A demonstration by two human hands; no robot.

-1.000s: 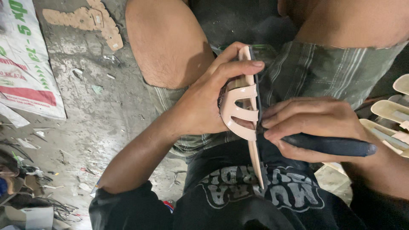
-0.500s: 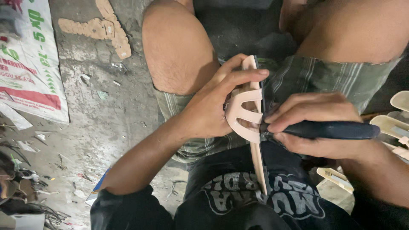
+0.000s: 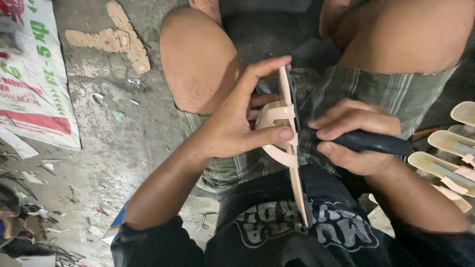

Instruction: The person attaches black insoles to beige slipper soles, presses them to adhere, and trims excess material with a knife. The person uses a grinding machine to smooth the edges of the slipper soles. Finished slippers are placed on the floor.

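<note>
A: State the grip.

B: The left hand (image 3: 237, 128) is clamped on the pale sandal sole (image 3: 292, 163), held on edge over the lap, thumb across its straps (image 3: 274, 116), forefinger along the upper rim; the right hand (image 3: 354, 136) is wrapped tight round a dark-handled tool (image 3: 376, 142), its tip meeting the sole's edge just beside the thumb.

A: Technique?

B: In my judgement: brace the sole's lower end against the torso; keep the thumb off the working line; use short, controlled strokes.

A: Surroundings?

B: More pale soles (image 3: 448, 165) lie to the right; scraps litter the floor (image 3: 114, 148).
</note>
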